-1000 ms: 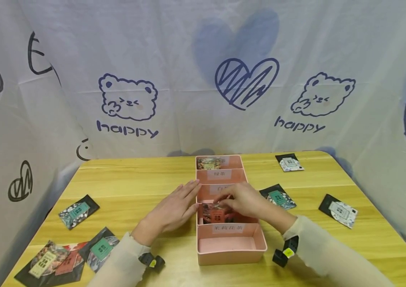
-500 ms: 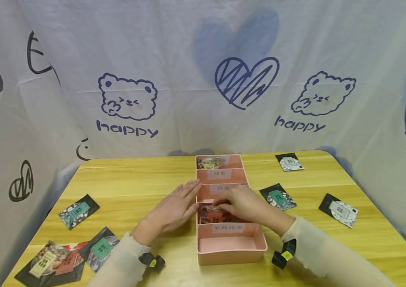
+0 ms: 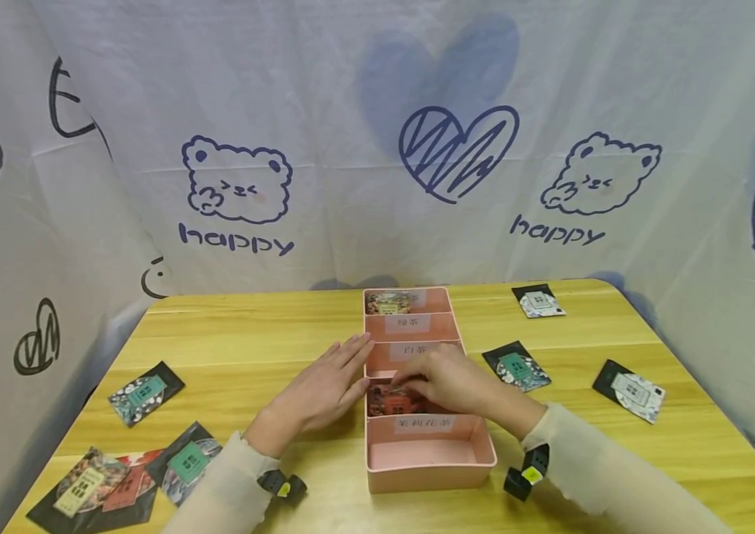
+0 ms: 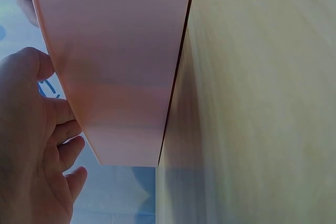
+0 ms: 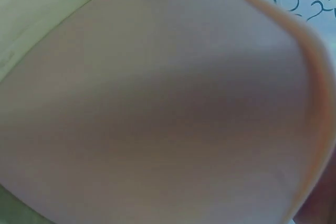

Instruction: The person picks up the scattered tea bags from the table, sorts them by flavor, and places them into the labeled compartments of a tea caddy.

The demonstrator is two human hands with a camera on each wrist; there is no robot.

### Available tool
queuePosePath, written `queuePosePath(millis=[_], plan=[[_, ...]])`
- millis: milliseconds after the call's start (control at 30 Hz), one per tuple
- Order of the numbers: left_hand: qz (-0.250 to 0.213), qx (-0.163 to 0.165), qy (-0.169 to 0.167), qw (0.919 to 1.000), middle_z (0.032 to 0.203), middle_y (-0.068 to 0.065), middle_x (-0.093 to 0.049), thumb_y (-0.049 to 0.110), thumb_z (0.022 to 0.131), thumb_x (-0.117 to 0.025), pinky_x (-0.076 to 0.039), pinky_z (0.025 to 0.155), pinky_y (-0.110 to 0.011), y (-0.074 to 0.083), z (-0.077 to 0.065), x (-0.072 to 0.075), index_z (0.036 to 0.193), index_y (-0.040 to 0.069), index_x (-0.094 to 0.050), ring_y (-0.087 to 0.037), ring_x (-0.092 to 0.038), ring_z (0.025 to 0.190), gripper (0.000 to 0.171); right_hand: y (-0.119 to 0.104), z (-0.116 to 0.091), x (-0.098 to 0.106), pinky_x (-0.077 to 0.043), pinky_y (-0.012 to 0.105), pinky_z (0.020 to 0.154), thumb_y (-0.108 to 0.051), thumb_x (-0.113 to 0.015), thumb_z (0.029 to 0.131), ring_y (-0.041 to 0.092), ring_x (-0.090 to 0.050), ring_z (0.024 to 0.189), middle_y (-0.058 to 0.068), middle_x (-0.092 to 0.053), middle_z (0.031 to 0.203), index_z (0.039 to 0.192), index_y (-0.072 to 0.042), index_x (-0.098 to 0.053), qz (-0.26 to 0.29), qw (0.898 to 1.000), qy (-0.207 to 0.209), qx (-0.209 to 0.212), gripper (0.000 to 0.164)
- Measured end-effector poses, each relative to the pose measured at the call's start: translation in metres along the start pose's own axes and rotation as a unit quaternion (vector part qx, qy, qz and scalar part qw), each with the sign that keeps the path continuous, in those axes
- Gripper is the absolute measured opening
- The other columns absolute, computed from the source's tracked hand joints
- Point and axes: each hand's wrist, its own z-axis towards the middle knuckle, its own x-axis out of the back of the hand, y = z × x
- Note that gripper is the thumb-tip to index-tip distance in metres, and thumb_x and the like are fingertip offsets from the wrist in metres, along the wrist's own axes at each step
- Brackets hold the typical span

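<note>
A long pink divided box [image 3: 431, 478] with paper labels stands on the table. My right hand [image 3: 447, 377] reaches over its right wall and pinches the upper edge of a red tea sachet [image 3: 387, 401], which sits in the compartment second from the front; the sachet's right part is behind the fingers. With its fingers extended, my left hand [image 3: 324, 387] rests against the box's left rim. In the left wrist view the fingertips of that hand [image 4: 31, 129] touch the rim. The right wrist view is filled by the box wall [image 5: 157, 129], with the fingers hidden.
Another tea sachet [image 3: 388, 303] lies in the farthest compartment. To the right of the box are a green-labelled sachet [image 3: 516, 367] and white-labelled ones [image 3: 631, 391]. Several sachets lie at left, some overlapping [image 3: 84, 489]. A printed curtain [image 3: 351, 148] hangs behind the table [image 3: 251, 326].
The red sachet has shifted left and slightly down into its compartment, my right fingers moving a little left with it. My left hand has stayed put.
</note>
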Motion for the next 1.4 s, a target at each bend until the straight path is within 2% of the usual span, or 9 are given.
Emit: queuePosePath(millis=[133, 300, 500, 767, 1033, 1233, 1400], plan=[[0.001, 0.001, -0.001, 1.0000, 0.161, -0.013, -0.020, 0.036, 0.106, -0.033, -0.014, 0.119, -0.042, 0.001, 0.000, 0.000, 0.154, 0.002, -0.024, -0.031, -0.022, 0.146, 0.060, 0.001, 0.000, -0.002, -0.055, 0.026, 0.072, -0.019, -0.073, 0.090, 0.001, -0.062, 0.077, -0.009, -0.073, 0.090, 0.098, -0.021, -0.079, -0.002, 1.000, 0.003, 0.001, 0.011], [0.000, 0.001, -0.003, 1.0000, 0.161, -0.013, -0.019, 0.036, 0.106, -0.033, -0.014, 0.119, -0.042, 0.001, -0.001, -0.001, 0.154, 0.002, -0.024, -0.031, -0.022, 0.146, 0.060, 0.000, -0.001, -0.001, -0.056, 0.028, 0.078, -0.023, -0.073, 0.090, 0.003, -0.064, 0.083, -0.009, -0.072, 0.094, 0.101, -0.020, -0.078, -0.016, 1.000, 0.000, 0.003, 0.013], [-0.003, 0.002, -0.006, 1.0000, 0.161, -0.013, -0.018, 0.037, 0.106, -0.032, -0.014, 0.119, -0.042, 0.001, -0.001, -0.001, 0.155, 0.003, -0.022, -0.029, -0.019, 0.147, 0.060, 0.000, -0.005, 0.005, -0.056, 0.031, 0.083, -0.024, -0.073, 0.090, 0.007, -0.065, 0.092, -0.007, -0.071, 0.101, 0.108, -0.018, -0.076, 0.002, 1.000, 0.014, -0.012, 0.019], [-0.006, -0.002, -0.001, 1.0000, 0.161, -0.013, -0.019, 0.037, 0.106, -0.032, -0.018, 0.119, -0.046, 0.001, 0.000, -0.002, 0.155, 0.002, -0.023, -0.029, -0.018, 0.147, 0.060, 0.007, -0.017, 0.013, -0.056, 0.034, 0.084, -0.026, -0.072, 0.090, 0.011, -0.064, 0.096, -0.005, -0.070, 0.109, 0.116, -0.017, -0.072, 0.038, 0.995, 0.041, -0.078, 0.027], [0.000, 0.000, -0.004, 1.0000, 0.161, -0.013, -0.018, 0.037, 0.106, -0.032, -0.017, 0.119, -0.045, 0.000, 0.000, -0.002, 0.155, 0.002, -0.022, -0.031, -0.020, 0.146, 0.061, 0.022, -0.036, 0.020, -0.056, 0.039, 0.081, -0.028, -0.074, 0.088, 0.015, -0.063, 0.095, -0.003, -0.069, 0.109, 0.117, -0.016, -0.071, 0.065, 0.986, 0.097, -0.123, 0.032], [-0.006, 0.002, -0.004, 1.0000, 0.161, -0.013, -0.018, 0.037, 0.106, -0.034, -0.015, 0.119, -0.044, 0.000, 0.000, 0.000, 0.155, 0.002, -0.022, -0.030, -0.019, 0.147, 0.061, 0.036, -0.052, 0.022, -0.056, 0.044, 0.083, -0.028, -0.074, 0.088, 0.022, -0.063, 0.102, 0.000, -0.068, 0.114, 0.119, -0.015, -0.070, 0.064, 0.979, 0.127, -0.148, 0.034], [-0.006, 0.000, -0.001, 1.0000, 0.161, -0.014, -0.019, 0.036, 0.106, -0.034, -0.019, 0.119, -0.047, 0.000, 0.000, 0.000, 0.155, 0.002, -0.022, -0.030, -0.018, 0.147, 0.061, 0.050, -0.063, 0.026, -0.055, 0.049, 0.086, -0.024, -0.076, 0.087, 0.029, -0.062, 0.105, 0.007, -0.067, 0.119, 0.123, -0.011, -0.068, 0.063, 0.971, 0.142, -0.182, 0.039]])
